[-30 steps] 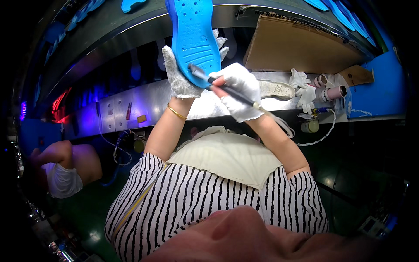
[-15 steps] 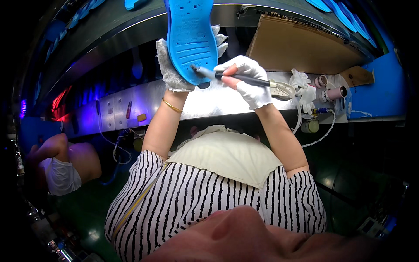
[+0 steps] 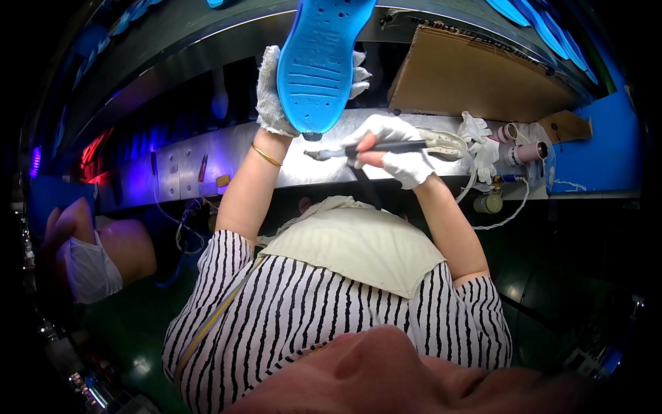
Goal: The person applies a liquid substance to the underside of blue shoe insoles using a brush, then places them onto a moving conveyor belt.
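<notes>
A bright blue shoe sole (image 3: 321,69) is held up in front of me, its flat side with grooves and small holes facing me. My left hand (image 3: 272,96), in a white knit glove, wraps round it from behind, fingertips showing past its right edge. A small dark patch marks the sole's lower end. Just below that end, my right hand (image 3: 394,148) grips a brush (image 3: 389,147) with a dark handle and pale bristles. Its tip points left and is apart from the sole. Thumb and a finger poke bare out of this glove.
A metal bench (image 3: 241,148) runs across. To the right lie a pale sole-shaped piece (image 3: 447,145), white gloves (image 3: 483,148) and a pink roll (image 3: 531,152), with a cardboard box (image 3: 476,76) behind. Another person (image 3: 103,252) sits at far left. More blue pieces (image 3: 545,31) line the upper shelf.
The brush has come off the sole's lower end and dropped below it. The sole and my left hand have shifted right and slightly up, with the sole now tilted.
</notes>
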Tool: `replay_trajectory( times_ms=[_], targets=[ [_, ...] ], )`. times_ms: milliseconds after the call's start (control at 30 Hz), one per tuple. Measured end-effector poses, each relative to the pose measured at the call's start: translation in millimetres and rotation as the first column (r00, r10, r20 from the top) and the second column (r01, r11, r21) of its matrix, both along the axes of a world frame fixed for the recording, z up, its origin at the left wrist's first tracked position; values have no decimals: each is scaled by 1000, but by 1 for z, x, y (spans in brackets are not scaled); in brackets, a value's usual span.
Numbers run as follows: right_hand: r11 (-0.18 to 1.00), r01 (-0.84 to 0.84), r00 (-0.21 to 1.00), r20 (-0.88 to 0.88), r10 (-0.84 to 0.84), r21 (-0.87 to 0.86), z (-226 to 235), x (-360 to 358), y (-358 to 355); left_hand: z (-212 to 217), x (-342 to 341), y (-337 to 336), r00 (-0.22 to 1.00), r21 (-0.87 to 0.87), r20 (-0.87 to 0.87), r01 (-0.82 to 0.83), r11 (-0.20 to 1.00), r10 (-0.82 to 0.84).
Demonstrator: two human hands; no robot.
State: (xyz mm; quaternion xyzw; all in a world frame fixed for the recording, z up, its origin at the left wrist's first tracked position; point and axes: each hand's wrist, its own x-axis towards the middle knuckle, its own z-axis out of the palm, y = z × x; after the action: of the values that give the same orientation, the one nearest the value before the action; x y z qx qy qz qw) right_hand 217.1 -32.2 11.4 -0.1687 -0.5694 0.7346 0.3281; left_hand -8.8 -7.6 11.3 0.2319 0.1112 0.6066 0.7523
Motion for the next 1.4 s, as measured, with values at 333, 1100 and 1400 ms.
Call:
replay_trajectory(
  times_ms=[333, 1100, 1400],
  targets=[
    [741, 169, 975, 0, -223, 649, 17, -14, 11, 9, -2, 17, 967, -22, -256, -1, 1000, -5],
    [971, -56, 936, 351, -31, 234, 42, 9, 44, 33, 20, 17, 585, -313, -766, 23, 949, -267],
    [866, -126, 762, 607, -228, 484, 52, 36, 41, 31, 25, 20, 549, -344, -771, 68, 936, -323]
  ],
)
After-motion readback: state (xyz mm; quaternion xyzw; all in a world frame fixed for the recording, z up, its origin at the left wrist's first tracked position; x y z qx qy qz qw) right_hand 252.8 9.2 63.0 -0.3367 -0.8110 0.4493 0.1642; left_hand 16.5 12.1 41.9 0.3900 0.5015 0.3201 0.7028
